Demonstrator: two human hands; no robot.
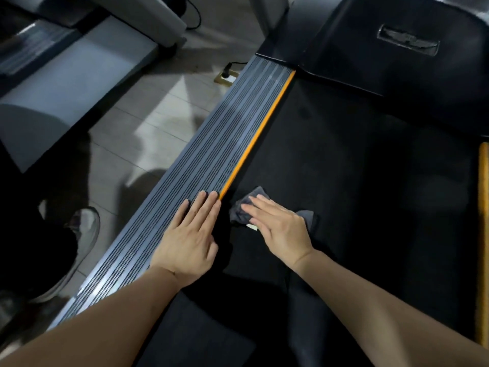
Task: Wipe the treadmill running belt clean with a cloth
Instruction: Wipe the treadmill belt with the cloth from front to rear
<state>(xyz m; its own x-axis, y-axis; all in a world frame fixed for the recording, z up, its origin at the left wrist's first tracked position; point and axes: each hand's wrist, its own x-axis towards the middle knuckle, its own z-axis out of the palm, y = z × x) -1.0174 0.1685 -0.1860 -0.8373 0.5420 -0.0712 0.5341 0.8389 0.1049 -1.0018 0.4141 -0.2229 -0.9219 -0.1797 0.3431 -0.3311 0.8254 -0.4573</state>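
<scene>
The black running belt point(370, 181) fills the right half of the view. A dark grey cloth point(242, 207) with a small pale tag lies on the belt near its left edge. My right hand point(280, 226) presses flat on the cloth, fingers pointing up and left. My left hand point(190, 234) rests flat, fingers together, on the ribbed grey side rail point(225, 133), with its thumb side at the belt's edge. It holds nothing. An orange strip point(260, 133) runs between rail and belt.
The black motor cover point(397, 54) closes the belt's far end. A second orange strip point(483, 234) marks the right edge. A grey shoe point(79, 250) stands on the tiled floor to the left. Another machine point(66, 62) and a floor socket with a plug point(226, 75) lie beyond.
</scene>
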